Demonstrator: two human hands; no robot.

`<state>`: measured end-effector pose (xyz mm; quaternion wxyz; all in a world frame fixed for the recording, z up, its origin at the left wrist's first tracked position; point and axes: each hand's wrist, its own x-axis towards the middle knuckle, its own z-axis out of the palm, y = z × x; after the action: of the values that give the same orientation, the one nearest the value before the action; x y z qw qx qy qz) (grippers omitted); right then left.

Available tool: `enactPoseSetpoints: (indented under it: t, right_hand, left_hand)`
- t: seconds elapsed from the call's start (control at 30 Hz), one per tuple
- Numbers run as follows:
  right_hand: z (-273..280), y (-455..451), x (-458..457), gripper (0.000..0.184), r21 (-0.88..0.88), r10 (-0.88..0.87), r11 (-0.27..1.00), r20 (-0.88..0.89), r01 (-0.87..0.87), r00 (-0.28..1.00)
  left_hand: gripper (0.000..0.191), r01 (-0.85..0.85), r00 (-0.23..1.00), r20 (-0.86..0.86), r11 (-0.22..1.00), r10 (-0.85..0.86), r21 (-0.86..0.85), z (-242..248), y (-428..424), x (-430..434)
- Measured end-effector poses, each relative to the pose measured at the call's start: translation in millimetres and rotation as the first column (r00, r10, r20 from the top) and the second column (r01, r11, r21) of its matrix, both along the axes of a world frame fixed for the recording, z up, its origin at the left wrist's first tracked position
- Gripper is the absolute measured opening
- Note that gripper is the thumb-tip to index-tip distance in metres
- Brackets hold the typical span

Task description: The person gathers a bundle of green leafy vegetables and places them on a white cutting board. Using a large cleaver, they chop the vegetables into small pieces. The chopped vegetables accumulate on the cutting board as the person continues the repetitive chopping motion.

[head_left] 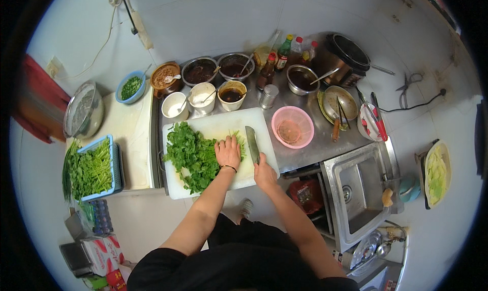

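A pile of leafy green herbs, apparently cilantro (pixel 190 152), covers the left half of a white cutting board (pixel 213 119). My left hand (pixel 228 152) lies flat on the stems at the pile's right side, its fingers pointing away from me. Cut stem pieces (pixel 239 138) show just beyond and to the right of those fingers. My right hand (pixel 265 173) grips the handle of a kitchen knife (pixel 252 144). The blade rests on or just over the board, to the right of the stems and apart from them, pointing away from me.
Behind the board stand white tubs (pixel 175 106), metal bowls of dark sauce (pixel 199 71) and sauce bottles (pixel 284 51). A pink plastic basket (pixel 292 127) sits to the right, near a steel sink (pixel 358 192). At left are a blue basket of greens (pixel 111 165) and a blue bowl of chopped greens (pixel 130 87).
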<state>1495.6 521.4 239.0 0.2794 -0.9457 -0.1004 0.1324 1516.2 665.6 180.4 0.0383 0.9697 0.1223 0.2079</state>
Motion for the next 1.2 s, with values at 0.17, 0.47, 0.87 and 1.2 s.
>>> enactPoseSetpoints:
  t: [0.17,0.47,0.87,1.2]
  right_hand:
    - [19.1,-8.0,-0.1,0.033,-0.058,0.101,0.994,0.060,-0.098,0.993]
    - [31.7,0.1,9.6,0.026,-0.084,0.187,0.980,0.110,-0.178,0.976]
    - [24.0,24.8,22.8,0.025,-0.165,0.210,0.964,-0.020,-0.211,0.977]
    - [-6.4,15.5,31.8,0.025,-0.082,0.182,0.981,0.077,-0.175,0.980]
  left_hand:
    - [0.035,-0.006,1.000,0.008,1.000,0.006,0.002,-0.3,1.6,0.7]
    - [0.031,0.010,0.999,0.039,1.000,-0.009,-0.026,4.7,2.2,0.6]
    - [0.031,0.001,0.999,0.035,1.000,0.000,-0.031,4.1,0.3,1.5]
    - [0.029,0.026,0.995,0.097,0.999,-0.022,-0.031,-0.4,4.0,-8.1]
